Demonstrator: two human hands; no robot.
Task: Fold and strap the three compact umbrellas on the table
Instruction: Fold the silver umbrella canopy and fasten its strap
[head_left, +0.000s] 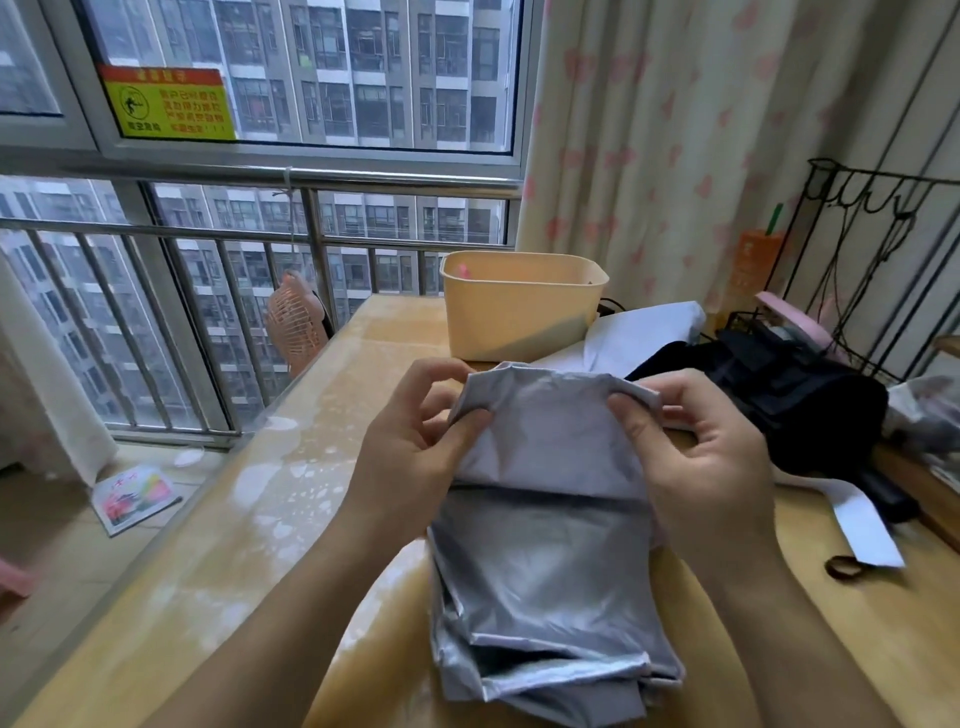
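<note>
I am pinching the top edge of the silver umbrella (550, 561) canopy with both hands, my left hand (410, 447) at one corner and my right hand (696, 457) at the other, held apart. The lower folds are resting on the desk (291, 519) before me.

Risk noted: the slick fabric is bunching unevenly below, so the pleats are likely to slip out of line if either pinch loosens. The black umbrella (810, 410) is lying near my right hand, and its fabric may be catching.
</note>
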